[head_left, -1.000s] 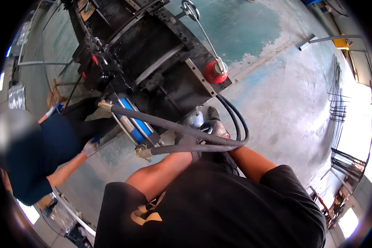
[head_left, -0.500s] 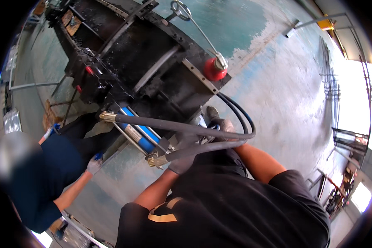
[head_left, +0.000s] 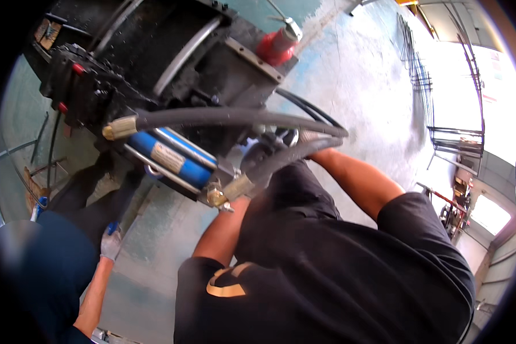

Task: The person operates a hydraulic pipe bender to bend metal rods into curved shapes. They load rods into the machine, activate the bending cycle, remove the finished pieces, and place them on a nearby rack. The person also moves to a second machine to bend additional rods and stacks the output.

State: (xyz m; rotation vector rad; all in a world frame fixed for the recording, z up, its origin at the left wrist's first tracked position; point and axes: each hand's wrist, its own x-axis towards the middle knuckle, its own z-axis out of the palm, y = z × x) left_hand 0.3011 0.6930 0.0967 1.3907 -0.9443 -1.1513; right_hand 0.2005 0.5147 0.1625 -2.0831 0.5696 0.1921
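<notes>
Two thick black hydraulic hoses with brass-coloured end fittings cross in front of my lap. My right hand, in a pale glove, is partly covered by the lower hose; its fingers are hidden. My left forearm runs up behind that hose's fitting, and the hose mostly hides the hand. What either hand holds cannot be made out. Beside the hoses lies a blue cylinder with metal rods, against a large black steel frame.
A red jack-like bottle shape with a metal top stands on the frame's corner. At left a co-worker's gloved hand rests near their dark trousers. Racks of thin black bars stand along the right. Thinner black hoses loop off the frame.
My view has shifted, so the frame and red object sit further up and left. The hose fittings appear larger and nearer. My left hand has moved forward, behind the lower hose.
</notes>
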